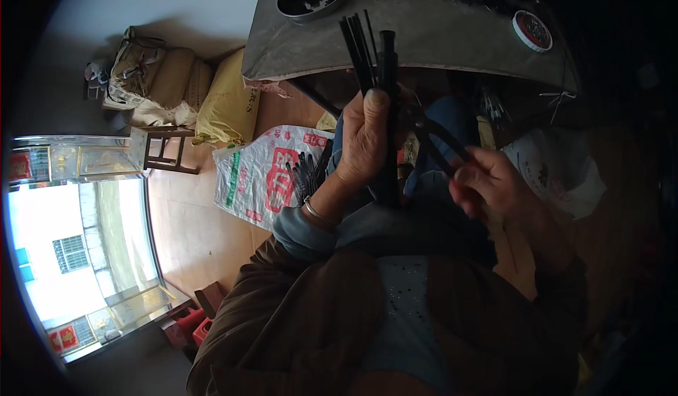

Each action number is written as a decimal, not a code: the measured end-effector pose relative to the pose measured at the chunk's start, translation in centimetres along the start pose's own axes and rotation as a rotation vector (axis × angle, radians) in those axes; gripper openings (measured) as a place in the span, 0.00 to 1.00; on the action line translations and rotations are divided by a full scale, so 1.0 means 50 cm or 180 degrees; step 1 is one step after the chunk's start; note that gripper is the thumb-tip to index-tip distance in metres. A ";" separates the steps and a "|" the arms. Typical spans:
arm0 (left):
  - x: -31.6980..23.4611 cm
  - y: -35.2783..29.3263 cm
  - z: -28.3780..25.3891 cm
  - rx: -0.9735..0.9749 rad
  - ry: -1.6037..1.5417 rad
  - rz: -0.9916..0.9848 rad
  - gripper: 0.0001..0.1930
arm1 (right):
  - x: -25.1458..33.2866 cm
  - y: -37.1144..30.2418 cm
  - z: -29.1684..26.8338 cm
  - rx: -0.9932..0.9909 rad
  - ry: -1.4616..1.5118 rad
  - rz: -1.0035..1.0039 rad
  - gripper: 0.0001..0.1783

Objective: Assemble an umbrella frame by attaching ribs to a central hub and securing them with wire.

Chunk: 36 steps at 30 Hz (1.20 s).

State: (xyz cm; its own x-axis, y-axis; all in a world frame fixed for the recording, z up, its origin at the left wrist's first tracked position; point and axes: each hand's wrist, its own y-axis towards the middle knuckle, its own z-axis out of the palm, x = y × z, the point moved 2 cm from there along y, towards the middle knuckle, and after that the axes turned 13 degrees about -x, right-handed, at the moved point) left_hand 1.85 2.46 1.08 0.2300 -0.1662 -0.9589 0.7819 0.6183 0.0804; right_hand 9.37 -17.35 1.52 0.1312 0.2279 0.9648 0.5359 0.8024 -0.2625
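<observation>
My left hand [362,138] is closed round an upright bundle in front of my lap. It is made up of a thick black tube [388,64] with a knobbed top and several thin black rods [359,54] fanning out to its left. In my right hand [494,181] are dark-handled pliers [443,143], the fingers wrapped round the handles. Their jaws reach the tube just right of my left thumb; what they grip there is too dark to tell. The lower end of the bundle fades into shadow over my legs.
Ahead stands a grey-topped table [438,46] bearing a metal bowl [302,19] of small dark pieces and a round white tin [520,34]. Black strips lie on a printed white sack [244,174] on the floor. A wooden stool [168,150], full sacks [229,99] and a plastic bag [565,174] surround me.
</observation>
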 end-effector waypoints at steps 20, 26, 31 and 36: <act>0.017 -0.014 0.020 -0.0065 0.0278 0.0228 0.24 | -0.020 -0.033 -0.016 0.1509 0.1244 0.1376 0.21; 0.009 -0.013 0.006 -0.0373 0.0363 0.0508 0.27 | 0.052 -0.023 -0.051 0.0271 -0.0530 -0.0142 0.19; 0.001 -0.014 0.013 0.0019 0.0270 0.0239 0.30 | -0.058 -0.036 0.004 0.1579 0.2685 0.1105 0.22; 0.010 -0.019 0.002 -0.0215 0.0210 0.0250 0.30 | 0.049 -0.009 -0.026 0.0918 -0.1372 0.0733 0.25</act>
State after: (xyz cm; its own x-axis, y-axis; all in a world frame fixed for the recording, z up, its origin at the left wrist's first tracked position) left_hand 1.28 1.71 0.58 0.2487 -0.0656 -0.9664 0.7217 0.6780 0.1397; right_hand 10.51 -17.87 4.04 -0.1671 0.5709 0.8038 0.2764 0.8097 -0.5177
